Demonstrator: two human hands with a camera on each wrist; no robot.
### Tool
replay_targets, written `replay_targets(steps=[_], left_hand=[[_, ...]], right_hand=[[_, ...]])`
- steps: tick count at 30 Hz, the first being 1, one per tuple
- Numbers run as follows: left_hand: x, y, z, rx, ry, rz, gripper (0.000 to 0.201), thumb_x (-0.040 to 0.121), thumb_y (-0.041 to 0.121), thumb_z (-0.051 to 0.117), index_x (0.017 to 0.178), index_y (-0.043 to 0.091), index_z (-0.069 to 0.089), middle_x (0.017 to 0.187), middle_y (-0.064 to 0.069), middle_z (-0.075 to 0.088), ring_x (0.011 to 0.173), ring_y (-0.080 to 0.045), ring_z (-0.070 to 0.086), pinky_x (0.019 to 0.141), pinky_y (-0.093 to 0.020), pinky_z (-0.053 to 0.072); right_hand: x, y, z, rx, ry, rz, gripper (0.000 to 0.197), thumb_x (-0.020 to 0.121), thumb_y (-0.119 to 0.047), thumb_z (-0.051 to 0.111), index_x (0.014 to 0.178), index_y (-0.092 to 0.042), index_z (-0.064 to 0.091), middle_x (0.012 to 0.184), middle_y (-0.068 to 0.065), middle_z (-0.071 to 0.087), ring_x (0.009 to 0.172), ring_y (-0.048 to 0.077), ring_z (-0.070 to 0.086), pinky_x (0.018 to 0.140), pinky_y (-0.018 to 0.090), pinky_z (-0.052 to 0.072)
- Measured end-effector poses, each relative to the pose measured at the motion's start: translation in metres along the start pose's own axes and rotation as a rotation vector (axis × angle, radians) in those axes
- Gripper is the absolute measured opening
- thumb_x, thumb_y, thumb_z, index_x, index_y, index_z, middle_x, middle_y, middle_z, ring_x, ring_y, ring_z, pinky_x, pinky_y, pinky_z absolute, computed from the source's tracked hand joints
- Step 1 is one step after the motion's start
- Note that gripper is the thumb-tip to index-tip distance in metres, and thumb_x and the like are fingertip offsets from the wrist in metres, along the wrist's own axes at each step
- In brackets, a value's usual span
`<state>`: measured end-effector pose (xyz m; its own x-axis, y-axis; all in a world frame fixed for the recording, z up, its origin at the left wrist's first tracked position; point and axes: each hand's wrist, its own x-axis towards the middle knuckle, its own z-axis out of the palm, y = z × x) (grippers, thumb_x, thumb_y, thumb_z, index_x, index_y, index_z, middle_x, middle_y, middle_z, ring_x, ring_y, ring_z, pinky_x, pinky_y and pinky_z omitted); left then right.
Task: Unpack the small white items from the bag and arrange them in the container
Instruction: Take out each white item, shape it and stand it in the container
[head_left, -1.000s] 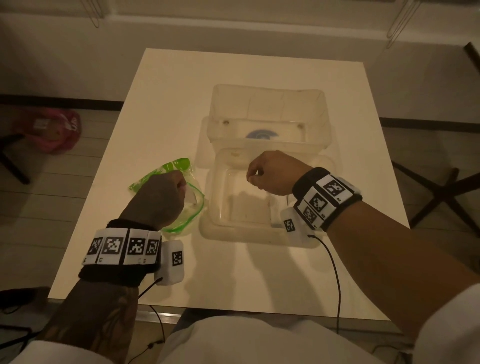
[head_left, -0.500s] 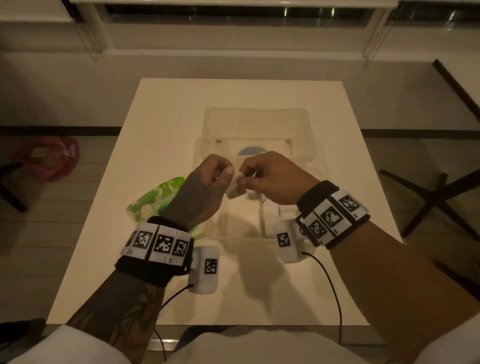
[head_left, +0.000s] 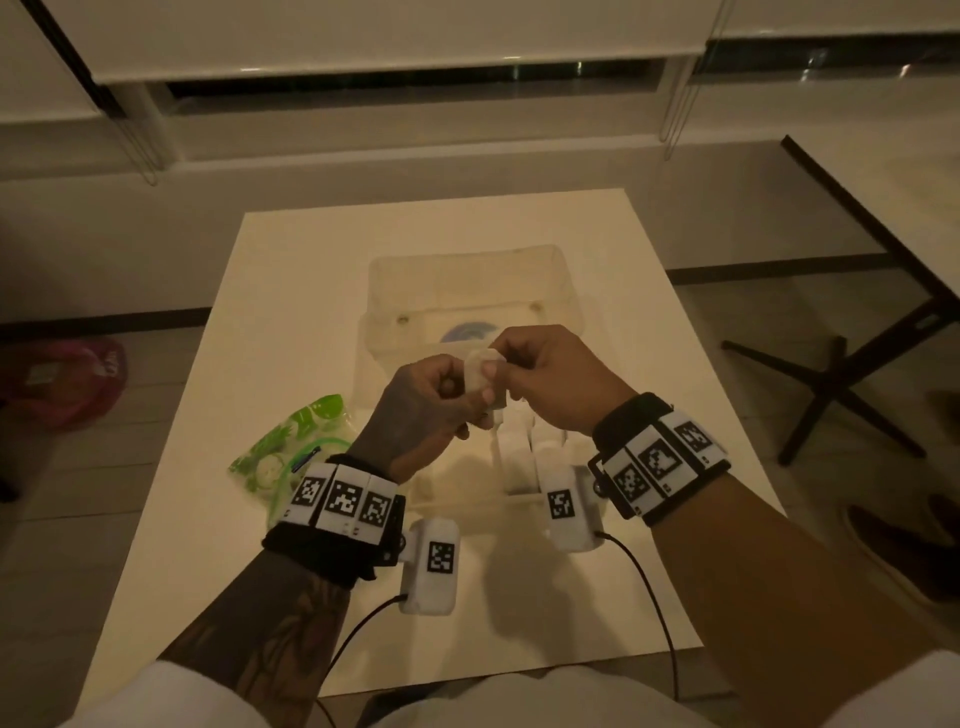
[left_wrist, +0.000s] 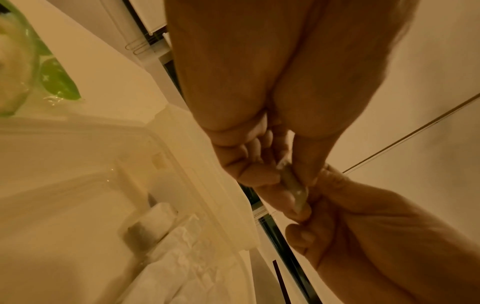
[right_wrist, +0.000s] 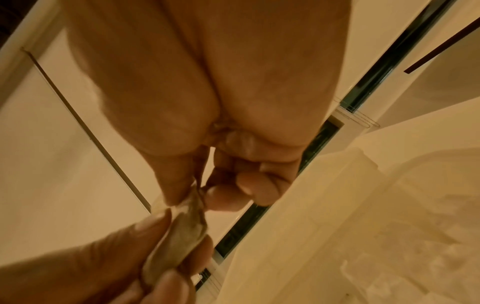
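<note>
Both hands, left (head_left: 426, 402) and right (head_left: 550, 382), pinch one white item (head_left: 480, 376) above the container (head_left: 563, 291), so we risk tearing or dropping it outside if they pull apart; bag (head_left: 291, 449) sits left on counter (head_left: 311, 270).

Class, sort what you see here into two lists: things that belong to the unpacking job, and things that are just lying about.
Belongs to the job:
left hand and right hand, both pinching the small white item
green bag
clear container
white items already in it

Just lying about:
pink bag on the floor
black-legged table
</note>
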<state>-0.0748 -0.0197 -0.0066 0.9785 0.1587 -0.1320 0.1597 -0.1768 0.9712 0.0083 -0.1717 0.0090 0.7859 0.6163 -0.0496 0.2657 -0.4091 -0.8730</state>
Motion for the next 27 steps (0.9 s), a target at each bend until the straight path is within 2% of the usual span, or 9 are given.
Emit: replay_targets(steps=[3,5,7,9,11,13,15,22,27], left_hand=[[-0.003,-0.003,0.006,-0.089,0.15,-0.016,0.025,0.085,0.019,0.072,0.104,0.013,0.057,0.087,-0.01,0.075,0.077,-0.025,0.073,0.064,-0.037,0.057],[-0.006,-0.008,0.011,-0.128,0.247,-0.001,0.022,0.084,0.017,0.073,0.097,0.015,0.056,0.085,-0.013,0.074,0.075,-0.026,0.073,0.064,-0.039,0.059],[-0.007,-0.013,0.014,-0.122,0.287,0.027,0.014,0.085,0.015,0.072,0.089,0.013,0.059,0.083,-0.014,0.073,0.073,-0.025,0.073,0.062,-0.039,0.059],[-0.007,-0.016,0.015,-0.123,0.287,0.033,0.009,0.086,0.014,0.07,0.083,0.012,0.062,0.082,-0.015,0.073,0.073,-0.025,0.073,0.061,-0.038,0.058],[-0.006,-0.016,0.015,-0.136,0.278,0.026,0.008,0.087,0.013,0.069,0.081,0.012,0.063,0.082,-0.016,0.073,0.075,-0.026,0.073,0.061,-0.036,0.057],[-0.007,-0.015,0.014,-0.151,0.283,0.009,0.007,0.087,0.013,0.069,0.084,0.012,0.063,0.084,-0.015,0.073,0.076,-0.026,0.073,0.061,-0.036,0.058],[-0.008,-0.013,0.014,-0.165,0.304,-0.003,0.01,0.086,0.016,0.071,0.088,0.013,0.062,0.086,-0.015,0.073,0.075,-0.025,0.073,0.062,-0.037,0.059],[-0.008,-0.015,0.017,-0.164,0.353,0.011,0.01,0.086,0.012,0.07,0.083,0.012,0.06,0.081,-0.017,0.072,0.072,-0.025,0.073,0.063,-0.038,0.059],[-0.012,-0.012,0.017,-0.126,0.359,0.043,0.008,0.088,0.014,0.067,0.083,0.013,0.062,0.083,-0.013,0.072,0.075,-0.022,0.073,0.059,-0.033,0.058]], right_hand=[[-0.001,-0.003,-0.001,0.041,0.009,0.01,0.012,0.095,-0.017,0.059,0.094,-0.009,0.067,0.078,0.004,0.068,0.065,0.008,0.06,0.066,0.026,0.053],[-0.001,-0.003,0.002,0.047,0.027,0.013,0.012,0.095,-0.017,0.058,0.094,-0.008,0.066,0.076,0.004,0.068,0.062,0.009,0.062,0.064,0.025,0.054],[0.0,-0.002,0.004,0.044,0.048,0.017,0.012,0.095,-0.017,0.058,0.094,-0.009,0.066,0.073,0.003,0.068,0.06,0.01,0.063,0.064,0.027,0.055],[0.0,-0.001,0.006,0.062,0.05,0.02,0.011,0.095,-0.017,0.059,0.092,-0.01,0.067,0.071,0.003,0.068,0.059,0.011,0.063,0.064,0.027,0.055],[0.0,-0.001,0.007,0.069,0.048,0.021,0.011,0.095,-0.017,0.059,0.091,-0.011,0.066,0.07,0.003,0.068,0.059,0.01,0.063,0.058,0.022,0.052],[-0.001,-0.001,0.008,0.082,0.043,0.024,0.011,0.096,-0.017,0.058,0.091,-0.011,0.066,0.069,0.002,0.068,0.058,0.008,0.062,0.053,0.016,0.045],[-0.002,-0.001,0.008,0.098,0.041,0.029,0.011,0.096,-0.017,0.058,0.091,-0.012,0.066,0.068,0.0,0.068,0.058,0.008,0.062,0.052,0.014,0.044],[-0.001,-0.002,0.008,0.11,0.043,0.046,0.011,0.096,-0.016,0.058,0.092,-0.011,0.066,0.061,-0.004,0.066,0.051,0.005,0.06,0.052,0.02,0.047],[-0.002,-0.003,0.008,0.082,0.042,0.056,0.016,0.097,-0.02,0.057,0.092,-0.009,0.067,0.066,0.001,0.069,0.053,0.007,0.063,0.052,0.021,0.048]])
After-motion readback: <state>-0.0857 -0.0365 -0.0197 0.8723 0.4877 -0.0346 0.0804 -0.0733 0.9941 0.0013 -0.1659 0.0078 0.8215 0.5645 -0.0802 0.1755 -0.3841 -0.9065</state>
